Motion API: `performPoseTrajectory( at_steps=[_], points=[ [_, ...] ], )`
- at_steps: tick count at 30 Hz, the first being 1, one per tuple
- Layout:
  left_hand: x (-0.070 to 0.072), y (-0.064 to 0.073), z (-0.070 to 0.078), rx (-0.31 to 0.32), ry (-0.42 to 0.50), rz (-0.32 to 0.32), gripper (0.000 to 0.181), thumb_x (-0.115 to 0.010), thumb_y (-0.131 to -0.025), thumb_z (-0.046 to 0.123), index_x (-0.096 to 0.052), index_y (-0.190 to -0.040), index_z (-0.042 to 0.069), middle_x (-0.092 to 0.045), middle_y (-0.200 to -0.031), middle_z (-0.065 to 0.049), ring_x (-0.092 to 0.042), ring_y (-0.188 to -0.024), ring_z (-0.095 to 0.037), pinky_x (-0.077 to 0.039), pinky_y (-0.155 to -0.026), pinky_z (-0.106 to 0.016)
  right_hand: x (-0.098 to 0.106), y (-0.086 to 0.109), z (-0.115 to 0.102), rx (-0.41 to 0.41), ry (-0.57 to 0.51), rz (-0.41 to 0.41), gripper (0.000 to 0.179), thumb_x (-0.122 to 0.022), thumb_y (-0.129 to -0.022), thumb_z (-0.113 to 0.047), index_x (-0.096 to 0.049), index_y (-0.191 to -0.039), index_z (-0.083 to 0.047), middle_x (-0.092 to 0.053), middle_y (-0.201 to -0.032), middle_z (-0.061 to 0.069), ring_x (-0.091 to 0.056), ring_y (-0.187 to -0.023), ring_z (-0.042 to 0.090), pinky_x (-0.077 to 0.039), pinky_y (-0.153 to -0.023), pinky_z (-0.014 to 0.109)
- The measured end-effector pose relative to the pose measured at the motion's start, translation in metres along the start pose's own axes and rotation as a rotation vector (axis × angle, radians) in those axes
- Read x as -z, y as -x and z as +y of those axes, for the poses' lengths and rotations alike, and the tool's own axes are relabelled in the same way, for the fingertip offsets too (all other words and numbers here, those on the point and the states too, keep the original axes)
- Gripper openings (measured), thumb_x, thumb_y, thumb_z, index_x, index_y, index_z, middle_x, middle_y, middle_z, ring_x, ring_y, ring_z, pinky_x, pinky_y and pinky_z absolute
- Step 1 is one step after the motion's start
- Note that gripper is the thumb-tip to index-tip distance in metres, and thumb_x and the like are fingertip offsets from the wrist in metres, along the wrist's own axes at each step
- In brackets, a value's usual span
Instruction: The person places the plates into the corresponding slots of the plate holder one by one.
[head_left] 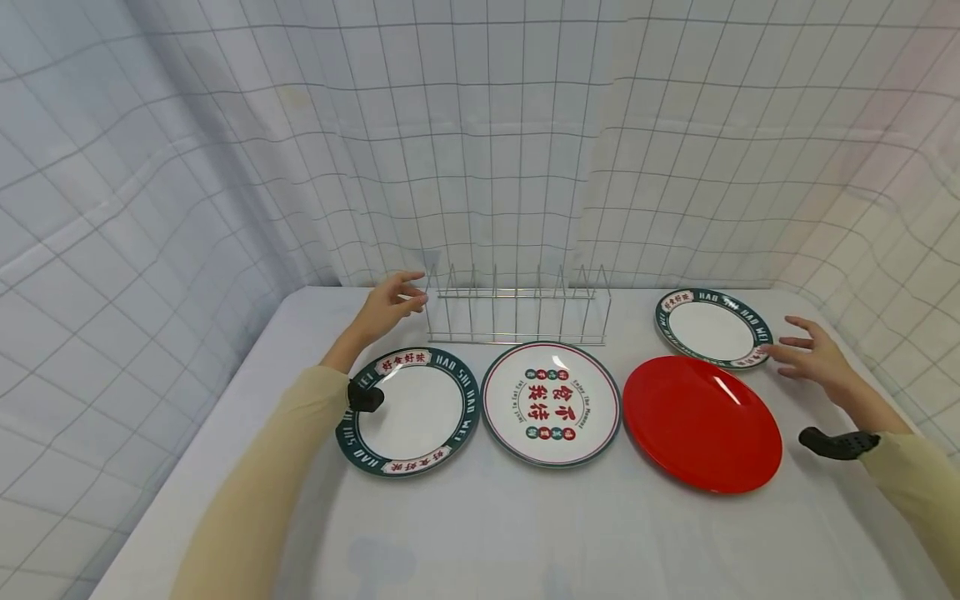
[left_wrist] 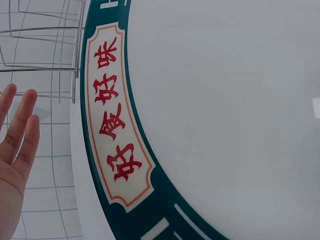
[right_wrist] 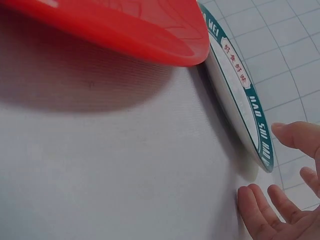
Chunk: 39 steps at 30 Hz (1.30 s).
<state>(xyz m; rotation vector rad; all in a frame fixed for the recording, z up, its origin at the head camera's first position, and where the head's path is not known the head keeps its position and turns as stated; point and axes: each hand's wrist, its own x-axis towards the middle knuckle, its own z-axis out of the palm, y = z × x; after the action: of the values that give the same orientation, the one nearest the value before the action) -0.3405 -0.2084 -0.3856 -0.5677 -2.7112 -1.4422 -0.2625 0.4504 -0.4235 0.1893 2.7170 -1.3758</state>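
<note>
1. Altogether, four round plates and one silver wire rack (head_left: pixel 517 293) show from the head: a large white plate with a green rim (head_left: pixel 412 408), a white plate with red characters (head_left: pixel 551 404), a glossy red plate (head_left: pixel 701 425) and, behind it, a smaller white plate with a green, lettered rim (head_left: pixel 708 329).
2. At the left wrist, the left hand (head_left: pixel 390 304) is free, fingers apart, near the rack.
3. At the right wrist, the right hand (head_left: pixel 817 358) is loosely spread beside the smaller plate's edge; contact is unclear.
</note>
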Motion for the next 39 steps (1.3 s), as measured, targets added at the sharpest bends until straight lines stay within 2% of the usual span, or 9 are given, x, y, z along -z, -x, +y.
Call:
performPoseTrajectory(
  at_steps=[6, 8, 16, 19, 26, 30, 33, 36, 39],
  points=[
    [-0.003, -0.004, -0.004, 0.039, 0.034, -0.009, 0.055, -0.057, -0.098, 0.028, -0.038, -0.146, 0.009, -0.061, -0.117, -0.023, -0.067, -0.098, -0.037, -0.053, -0.090, -0.042, 0.001, -0.002, 0.000, -0.010, -0.075, -0.052, 0.090, -0.056, -0.097, -0.033, 0.008, -0.152, -0.001, -0.012, -0.146, 0.044, -0.053, -0.074, -0.016, -0.054, -0.068, 0.014],
    [-0.003, -0.005, -0.003, 0.042, 0.053, -0.019, 0.055, -0.056, -0.098, 0.026, -0.037, -0.146, 0.006, -0.061, -0.116, -0.025, -0.067, -0.096, -0.039, -0.054, -0.088, -0.041, -0.001, -0.003, 0.000, -0.014, -0.088, -0.060, 0.090, -0.057, -0.097, -0.033, 0.008, -0.152, -0.001, -0.012, -0.146, 0.043, -0.054, -0.074, -0.015, -0.055, -0.068, 0.015],
    [0.000, 0.002, 0.025, 0.059, 0.088, -0.078, 0.051, -0.054, -0.099, 0.017, -0.037, -0.144, 0.000, -0.062, -0.114, -0.030, -0.067, -0.094, -0.042, -0.057, -0.083, -0.038, -0.003, -0.008, -0.002, -0.039, -0.072, -0.065, 0.095, -0.061, -0.094, -0.033, 0.007, -0.152, 0.000, -0.011, -0.146, 0.045, -0.054, -0.071, -0.013, -0.056, -0.069, 0.018],
    [0.001, 0.002, 0.027, 0.075, 0.095, -0.094, 0.050, -0.053, -0.100, 0.017, -0.037, -0.144, 0.000, -0.061, -0.114, -0.030, -0.068, -0.094, -0.042, -0.057, -0.083, -0.040, -0.001, -0.009, -0.003, -0.054, -0.041, -0.101, 0.097, -0.064, -0.093, -0.031, 0.007, -0.151, 0.000, -0.010, -0.146, 0.045, -0.052, -0.073, -0.013, -0.056, -0.071, 0.018],
    [0.001, -0.001, 0.022, 0.069, 0.108, -0.119, 0.048, -0.052, -0.100, 0.016, -0.039, -0.143, 0.000, -0.061, -0.111, -0.030, -0.069, -0.092, -0.038, -0.058, -0.080, -0.037, 0.002, -0.014, -0.006, -0.081, 0.024, -0.164, 0.098, -0.065, -0.092, -0.027, 0.008, -0.150, 0.002, -0.009, -0.145, 0.046, -0.055, -0.079, -0.003, -0.056, -0.075, 0.020],
    [0.000, -0.008, 0.008, 0.074, 0.098, -0.107, 0.047, -0.053, -0.100, 0.023, -0.042, -0.143, 0.007, -0.062, -0.109, -0.028, -0.070, -0.091, -0.034, -0.058, -0.080, -0.035, 0.000, -0.018, -0.010, -0.108, 0.033, -0.151, 0.096, -0.064, -0.092, -0.023, 0.009, -0.150, 0.003, -0.012, -0.145, 0.046, -0.058, -0.077, 0.002, -0.056, -0.072, 0.019],
    [-0.001, -0.013, -0.002, 0.086, 0.077, -0.088, 0.047, -0.054, -0.099, 0.029, -0.043, -0.142, 0.013, -0.063, -0.108, -0.025, -0.070, -0.090, -0.029, -0.058, -0.080, -0.034, -0.001, -0.021, -0.013, -0.122, 0.037, -0.125, 0.097, -0.064, -0.092, -0.027, 0.007, -0.150, 0.003, -0.015, -0.144, 0.045, -0.058, -0.073, 0.002, -0.055, -0.069, 0.018],
    [-0.002, -0.013, -0.001, 0.091, 0.070, -0.080, 0.047, -0.055, -0.099, 0.029, -0.044, -0.142, 0.014, -0.064, -0.107, -0.025, -0.071, -0.090, -0.029, -0.058, -0.080, -0.034, -0.002, -0.023, -0.014, -0.120, 0.064, -0.112, 0.099, -0.065, -0.092, -0.034, 0.005, -0.150, 0.004, -0.017, -0.144, 0.045, -0.057, -0.073, 0.003, -0.055, -0.068, 0.017],
    [-0.002, -0.013, -0.001, 0.090, 0.072, -0.073, 0.048, -0.055, -0.099, 0.029, -0.044, -0.142, 0.012, -0.064, -0.106, -0.026, -0.071, -0.089, -0.030, -0.058, -0.079, -0.035, -0.002, -0.025, -0.014, -0.110, 0.081, -0.115, 0.097, -0.065, -0.092, -0.032, 0.003, -0.150, 0.006, -0.020, -0.143, 0.045, -0.057, -0.075, 0.005, -0.054, -0.068, 0.016]
  ],
)
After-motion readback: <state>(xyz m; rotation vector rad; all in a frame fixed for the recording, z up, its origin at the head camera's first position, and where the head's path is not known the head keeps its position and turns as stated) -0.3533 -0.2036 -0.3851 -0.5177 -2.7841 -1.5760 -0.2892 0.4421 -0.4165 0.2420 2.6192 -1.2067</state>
